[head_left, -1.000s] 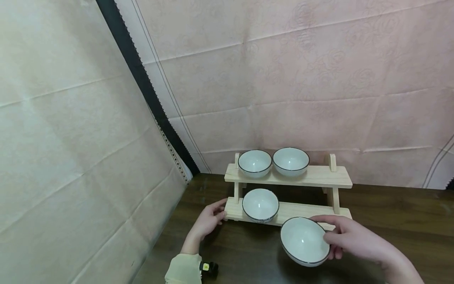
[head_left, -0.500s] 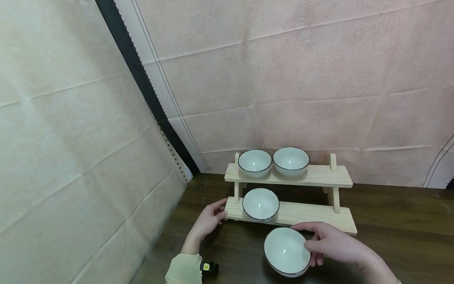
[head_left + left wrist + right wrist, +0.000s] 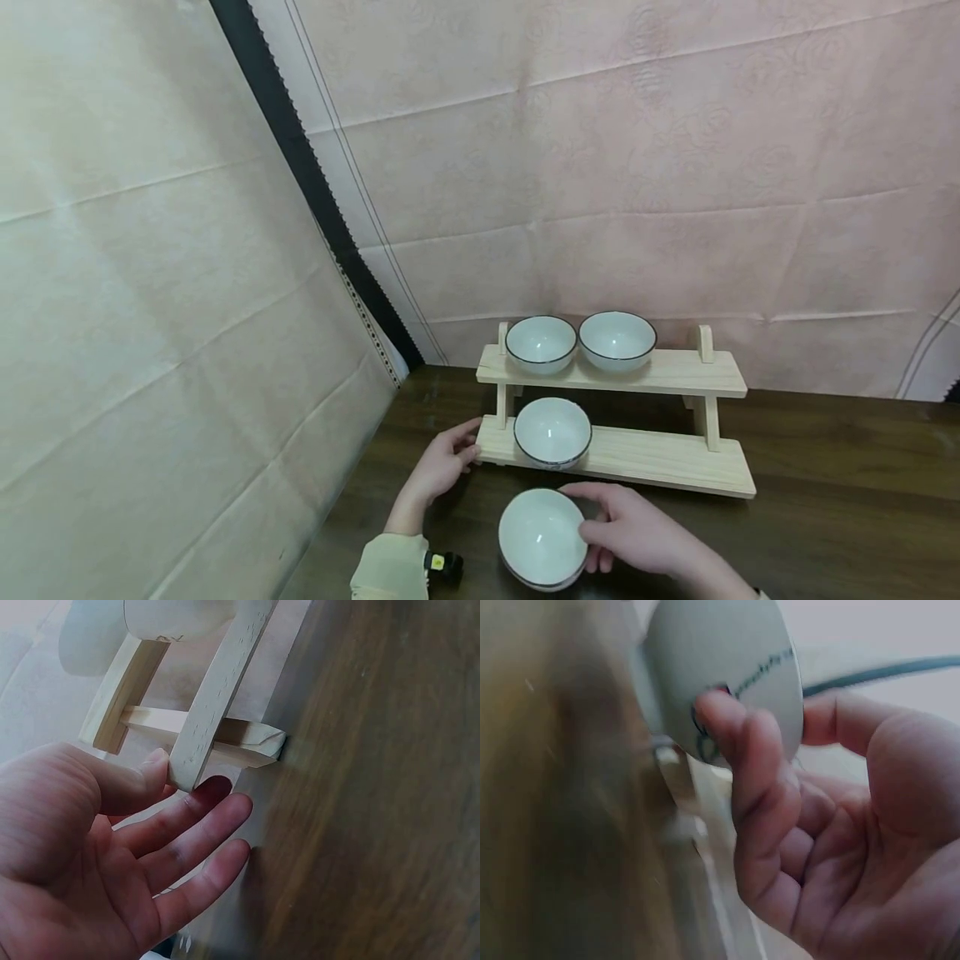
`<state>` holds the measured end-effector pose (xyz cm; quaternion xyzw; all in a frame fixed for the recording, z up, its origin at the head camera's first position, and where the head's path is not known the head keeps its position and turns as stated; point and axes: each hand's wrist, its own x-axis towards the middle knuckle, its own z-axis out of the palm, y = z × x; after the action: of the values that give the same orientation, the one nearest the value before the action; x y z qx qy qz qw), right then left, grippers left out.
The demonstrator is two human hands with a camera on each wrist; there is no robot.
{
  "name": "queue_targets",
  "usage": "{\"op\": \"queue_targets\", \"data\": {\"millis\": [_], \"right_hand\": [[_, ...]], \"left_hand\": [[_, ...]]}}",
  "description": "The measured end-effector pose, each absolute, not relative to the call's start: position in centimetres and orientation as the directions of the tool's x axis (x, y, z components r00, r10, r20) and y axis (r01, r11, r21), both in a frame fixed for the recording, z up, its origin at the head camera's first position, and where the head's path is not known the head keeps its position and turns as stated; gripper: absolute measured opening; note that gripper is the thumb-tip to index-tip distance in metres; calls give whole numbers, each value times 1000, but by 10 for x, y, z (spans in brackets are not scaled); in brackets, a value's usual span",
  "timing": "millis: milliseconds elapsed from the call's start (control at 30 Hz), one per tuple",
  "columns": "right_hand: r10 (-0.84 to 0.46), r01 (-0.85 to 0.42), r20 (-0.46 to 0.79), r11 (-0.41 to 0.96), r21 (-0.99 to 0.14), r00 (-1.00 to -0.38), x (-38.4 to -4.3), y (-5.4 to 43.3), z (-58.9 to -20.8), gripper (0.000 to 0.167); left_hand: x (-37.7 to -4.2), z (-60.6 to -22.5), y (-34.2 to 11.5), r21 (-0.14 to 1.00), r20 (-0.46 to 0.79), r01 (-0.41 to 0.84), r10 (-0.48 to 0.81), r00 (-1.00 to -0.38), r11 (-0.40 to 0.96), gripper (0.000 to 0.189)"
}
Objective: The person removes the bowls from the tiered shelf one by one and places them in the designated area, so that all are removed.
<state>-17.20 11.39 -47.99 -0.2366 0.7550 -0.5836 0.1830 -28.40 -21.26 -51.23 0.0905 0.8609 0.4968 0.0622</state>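
Note:
My right hand (image 3: 628, 529) pinches a white bowl (image 3: 542, 533) with a dark rim, thumb on the inside, fingers on the outer wall. The right wrist view shows a green and red pattern on that bowl's outside (image 3: 727, 660). At the left end of a two-tier wooden display rack (image 3: 645, 454), my left hand (image 3: 438, 467) pinches the lower board (image 3: 199, 742) between thumb and index finger, its other fingers spread below. Another bowl (image 3: 552, 432) sits on the lower tier's left part. Two more, a left bowl (image 3: 541, 343) and a right bowl (image 3: 617, 340), stand side by side on the upper tier.
The rack stands on a dark brown wooden table (image 3: 840, 483), near its back edge. Pale patterned cloth (image 3: 712, 167) hangs behind, and another cloth wall (image 3: 172, 333) closes off the left side. A dark strip (image 3: 315, 183) runs down between them.
My right hand has carried the bowl leftward and a little nearer to me, away from the lower tier's right front. The left hand has stayed at the rack's end.

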Motion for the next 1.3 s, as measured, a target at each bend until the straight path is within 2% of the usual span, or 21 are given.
{"op": "queue_targets", "data": {"millis": [467,867,1300], "right_hand": [[-435,-66,-24,190,-979,-900,-171,47,-492,63],[-364,-24,-28,139,-990,-931,-174,34,-504,62],[-337,-32,-25,163,-986,-941,-173,28,-504,64]], "left_hand": [[-286,-515,-212,880,-9,104,236,-972,463,49],[-283,-511,-210,882,15,129,245,-969,454,48],[-281,-511,-212,889,13,121,240,-971,441,48]]}}
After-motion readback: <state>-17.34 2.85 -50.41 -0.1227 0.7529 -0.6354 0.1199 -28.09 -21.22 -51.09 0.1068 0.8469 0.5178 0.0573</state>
